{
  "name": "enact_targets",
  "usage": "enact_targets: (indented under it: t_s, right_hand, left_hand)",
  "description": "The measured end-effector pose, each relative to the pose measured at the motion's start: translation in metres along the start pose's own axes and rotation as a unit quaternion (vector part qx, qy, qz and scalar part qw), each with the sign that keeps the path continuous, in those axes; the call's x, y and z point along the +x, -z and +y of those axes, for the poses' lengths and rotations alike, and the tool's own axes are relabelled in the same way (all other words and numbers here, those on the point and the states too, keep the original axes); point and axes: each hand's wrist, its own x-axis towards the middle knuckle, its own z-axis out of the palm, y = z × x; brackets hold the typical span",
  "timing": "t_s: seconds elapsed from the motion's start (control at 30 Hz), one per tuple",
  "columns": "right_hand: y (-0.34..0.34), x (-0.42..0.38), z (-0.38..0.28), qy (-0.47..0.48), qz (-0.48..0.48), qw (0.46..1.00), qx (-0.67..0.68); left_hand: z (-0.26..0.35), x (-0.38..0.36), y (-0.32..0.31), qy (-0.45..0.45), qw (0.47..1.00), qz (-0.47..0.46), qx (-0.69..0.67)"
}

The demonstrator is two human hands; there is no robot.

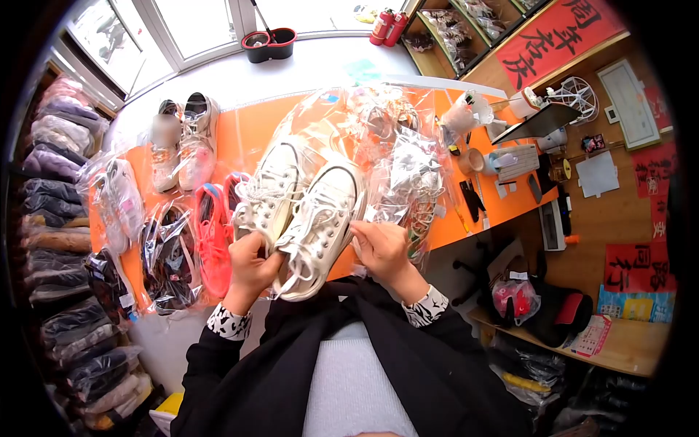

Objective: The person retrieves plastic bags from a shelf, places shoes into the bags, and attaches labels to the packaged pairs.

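Note:
A pair of white lace-up canvas sneakers (328, 200) is tilted above the near edge of the orange table (244, 120). My left hand (253, 268) is closed round the near part of the pair, thumb against the shoes. Close by the right sneaker's side, my right hand (384, 251) has its fingers pinched together; what they hold, if anything, is too small to make out. Clear plastic wrap (309, 113) spreads behind the sneakers. Left of them lie coral-red shoes (213, 247), and bagged shoes (411, 175) sit to the right.
Dark shoes in plastic (171, 255), bagged white shoes (120, 200) and beige shoes (196, 146) stand on the table's left. A tape roll (471, 160) and black scissors (472, 198) lie right. Stacked bagged goods (58, 233) line the left wall; a black bag (557, 306) sits lower right.

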Motion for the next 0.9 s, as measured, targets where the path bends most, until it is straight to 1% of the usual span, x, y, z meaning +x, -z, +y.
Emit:
enact_targets:
  t_s: [0.03,0.1,0.13,0.17,0.27,0.33,0.37,0.4,0.43,0.47,0.57,0.63,0.67,0.7,0.73,0.77,0.83,0.9]
  right_hand:
    - [-0.003,0.004,-0.006,-0.001,-0.002,1.0,0.002]
    - [-0.011,0.022,-0.017,0.027,-0.002,0.999,0.04]
    - [-0.021,0.025,-0.014,0.041,-0.037,0.998,0.038]
    - [-0.031,0.027,-0.01,0.057,-0.058,0.995,0.064]
    - [-0.03,0.025,-0.006,0.065,-0.068,0.993,0.075]
    - [-0.023,0.016,-0.015,0.113,-0.115,0.984,0.078]
    - [-0.023,0.007,-0.022,0.115,-0.105,0.984,0.089]
    - [-0.019,0.003,-0.028,0.124,-0.115,0.984,0.06]
    - [-0.014,0.0,-0.033,0.134,-0.123,0.983,0.031]
    - [-0.012,-0.006,-0.033,0.127,-0.113,0.985,0.017]
    - [-0.001,-0.009,-0.037,0.111,-0.099,0.989,-0.009]
    - [0.004,0.0,-0.047,0.097,-0.108,0.989,-0.013]
    - [0.006,0.014,-0.055,0.094,-0.079,0.992,-0.031]
    - [0.006,0.024,-0.061,0.092,-0.05,0.993,-0.05]
    - [0.005,0.029,-0.065,0.077,-0.051,0.993,-0.069]
    - [0.003,0.036,-0.067,0.079,-0.049,0.993,-0.07]
    - [-0.001,0.05,-0.068,0.034,-0.037,0.99,-0.13]
    - [-0.006,0.06,-0.064,0.023,-0.041,0.988,-0.149]
  left_hand:
    - [-0.005,-0.001,-0.003,-0.053,0.997,0.0,0.063]
    - [0.005,0.004,-0.015,-0.105,0.991,-0.017,0.083]
    - [0.01,0.005,-0.022,-0.14,0.986,-0.017,0.092]
    - [0.014,0.005,-0.027,-0.155,0.982,-0.027,0.106]
    - [-0.002,0.003,-0.038,-0.159,0.982,-0.026,0.093]
    - [-0.01,0.001,-0.042,-0.107,0.993,0.006,0.055]
    - [-0.011,-0.002,-0.043,-0.105,0.993,0.007,0.054]
    - [-0.012,-0.002,-0.044,-0.014,1.0,0.023,-0.014]
    - [-0.012,-0.002,-0.044,0.076,0.993,0.038,-0.082]
    - [-0.011,-0.002,-0.044,0.075,0.993,0.04,-0.082]
    - [-0.005,-0.006,-0.048,-0.006,0.995,0.095,-0.033]
    - [-0.004,-0.007,-0.05,-0.067,0.992,0.102,0.014]
    - [-0.002,-0.007,-0.053,-0.066,0.993,0.102,0.013]
    - [0.001,-0.007,-0.055,-0.098,0.989,0.1,0.036]
    - [0.003,-0.006,-0.056,-0.132,0.984,0.098,0.061]
    - [0.007,-0.004,-0.058,-0.134,0.984,0.1,0.061]
    - [0.014,0.0,-0.061,-0.179,0.976,0.111,0.06]
    - [0.019,0.002,-0.063,-0.188,0.974,0.111,0.065]
